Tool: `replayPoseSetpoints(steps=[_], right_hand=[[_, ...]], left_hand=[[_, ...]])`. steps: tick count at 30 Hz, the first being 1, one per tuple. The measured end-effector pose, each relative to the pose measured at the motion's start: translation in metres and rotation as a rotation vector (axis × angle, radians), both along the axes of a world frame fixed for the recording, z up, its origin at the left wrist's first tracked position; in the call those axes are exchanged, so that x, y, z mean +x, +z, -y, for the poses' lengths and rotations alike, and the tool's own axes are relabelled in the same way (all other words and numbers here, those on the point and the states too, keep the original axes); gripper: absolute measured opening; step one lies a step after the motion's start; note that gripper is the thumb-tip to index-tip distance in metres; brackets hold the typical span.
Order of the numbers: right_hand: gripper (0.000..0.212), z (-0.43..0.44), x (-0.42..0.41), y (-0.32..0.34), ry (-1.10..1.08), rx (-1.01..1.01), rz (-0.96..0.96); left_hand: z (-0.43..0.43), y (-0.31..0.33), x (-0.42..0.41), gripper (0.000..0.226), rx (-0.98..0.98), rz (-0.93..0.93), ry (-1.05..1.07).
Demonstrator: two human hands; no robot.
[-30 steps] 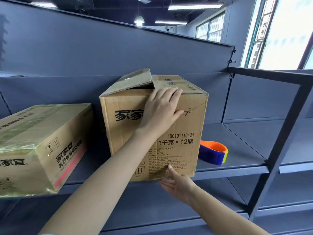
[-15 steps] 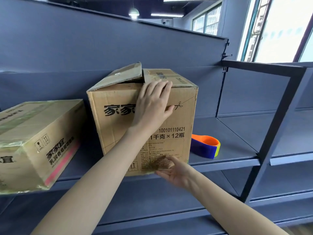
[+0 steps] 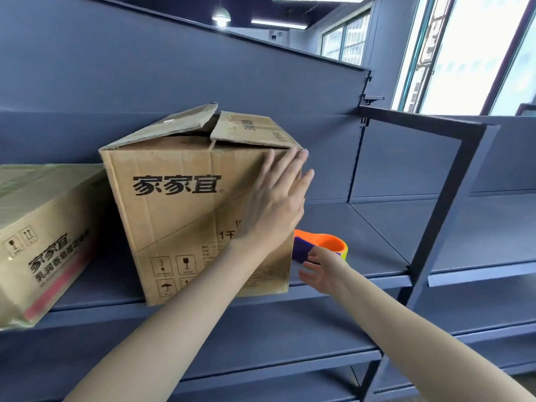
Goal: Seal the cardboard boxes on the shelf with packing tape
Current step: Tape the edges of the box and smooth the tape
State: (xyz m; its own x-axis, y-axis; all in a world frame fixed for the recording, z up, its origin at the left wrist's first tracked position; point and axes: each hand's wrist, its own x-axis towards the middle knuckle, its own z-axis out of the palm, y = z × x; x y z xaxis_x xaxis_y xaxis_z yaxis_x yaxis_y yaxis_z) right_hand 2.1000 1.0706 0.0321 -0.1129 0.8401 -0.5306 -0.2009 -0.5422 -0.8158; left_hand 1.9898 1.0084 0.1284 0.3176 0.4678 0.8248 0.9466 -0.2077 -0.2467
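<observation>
A tall cardboard box (image 3: 179, 204) stands on the dark shelf (image 3: 377, 245), its top flaps loose and the left flap lifted. My left hand (image 3: 275, 198) lies flat with straight fingers against the box's front near its right edge. An orange and purple tape dispenser (image 3: 322, 245) sits on the shelf just right of the box. My right hand (image 3: 322, 268) is open in front of the dispenser, fingers spread, partly covering it; whether it touches is unclear.
A second, flatter cardboard box (image 3: 43, 236) wrapped in clear tape lies at the left on the same shelf. A dark upright post (image 3: 435, 216) divides the shelf bays at right. Bare shelf boards run below and to the right.
My left hand slid from the box's upper middle to its right edge. My right hand left the box's bottom corner and moved right to the tape dispenser. The view shifted right.
</observation>
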Motion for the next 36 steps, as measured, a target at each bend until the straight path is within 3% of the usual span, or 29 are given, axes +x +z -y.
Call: replayPoseSetpoints(steps=[3, 6, 8, 10, 12, 13, 17, 20, 25, 28, 33, 36], right_hand=[[0.038, -0.018, 0.006, -0.001, 0.005, 0.043, -0.021], [0.018, -0.040, 0.011, -0.005, 0.046, 0.260, 0.071], [0.010, -0.056, 0.019, -0.010, 0.090, 0.572, 0.480], [0.021, -0.073, 0.028, -0.017, 0.211, 0.920, 0.995], [0.029, -0.088, 0.029, -0.025, 0.382, 1.106, 1.358], [0.032, -0.093, 0.028, -0.028, 0.449, 1.117, 1.448], [0.031, -0.106, 0.017, -0.035, 0.639, 1.064, 1.510], [0.029, -0.113, 0.005, -0.039, 0.636, 1.002, 1.497], [0.055, -0.115, 0.004, -0.050, 0.659, 0.878, 1.547], [0.062, -0.114, 0.007, -0.056, 0.672, 0.905, 1.545], [0.078, -0.108, 0.018, -0.056, 0.602, 0.992, 1.492], [0.074, -0.102, 0.025, -0.047, 0.468, 1.003, 1.306]], left_hand=[[-0.008, -0.014, 0.021, 0.032, 0.014, -0.035, -0.081], [-0.017, -0.030, 0.039, 0.022, -0.060, -0.017, -0.145], [-0.022, -0.037, 0.044, 0.019, -0.131, 0.019, -0.132], [-0.026, -0.043, 0.045, 0.018, -0.185, 0.030, -0.084], [-0.029, -0.046, 0.045, 0.023, -0.207, 0.036, -0.051], [-0.031, -0.047, 0.046, 0.026, -0.214, 0.040, -0.040], [-0.034, -0.047, 0.048, 0.016, -0.244, 0.021, -0.022], [-0.035, -0.047, 0.046, 0.015, -0.273, 0.012, -0.023], [-0.034, -0.052, 0.040, 0.028, -0.280, 0.011, -0.045], [-0.031, -0.053, 0.039, 0.029, -0.301, 0.019, -0.069], [-0.024, -0.050, 0.036, 0.031, -0.377, 0.067, -0.108], [-0.019, -0.048, 0.035, 0.030, -0.421, 0.136, -0.142]])
